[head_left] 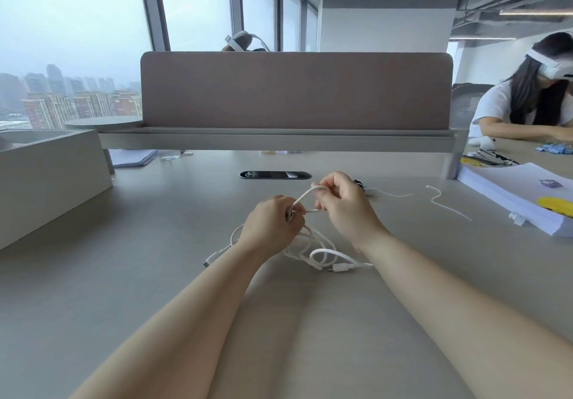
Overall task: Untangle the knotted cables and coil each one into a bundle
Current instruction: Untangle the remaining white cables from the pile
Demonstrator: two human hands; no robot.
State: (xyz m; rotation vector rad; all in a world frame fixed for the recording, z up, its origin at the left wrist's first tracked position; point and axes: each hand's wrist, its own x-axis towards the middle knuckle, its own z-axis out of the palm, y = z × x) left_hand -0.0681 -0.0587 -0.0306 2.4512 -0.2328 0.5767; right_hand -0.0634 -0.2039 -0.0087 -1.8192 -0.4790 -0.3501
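A tangle of white cables [319,252] lies on the grey desk [155,259] in front of me, with a white plug [341,268] at its right end and another connector [210,257] at its left. My left hand [273,225] pinches a strand above the tangle. My right hand [344,206], just to the right and slightly farther away, grips the same raised loop [302,197], which arches between both hands. Part of the tangle is hidden under my left hand.
A loose white cord [446,203] and a thin cable [393,194] lie on the desk to the right. A stack of paper [521,197] sits at the right edge, a cable slot [274,175] ahead, a brown partition [294,91] behind it, and a grey box [46,175] on the left. Another person [527,103] sits at the far right.
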